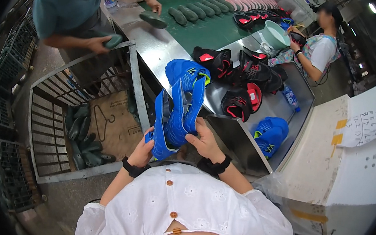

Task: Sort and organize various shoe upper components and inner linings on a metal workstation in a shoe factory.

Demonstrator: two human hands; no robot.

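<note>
Both hands pinch blue shoe upper (177, 112): left hand (141, 151) at bottom edge, right hand (203, 141) along side. Looks soft, light, floppy; best held by stiffer edges.

Around the blue shoe upper (177, 112), the way toward 12 o'clock is blocked by another blue upper (184, 72). At 1 to 2 o'clock black-and-red uppers (238, 84) crowd the steel table (158, 46). At 9 o'clock a metal cage cart (43, 117) stands. Bare steel lies open at 11 o'clock.
</note>
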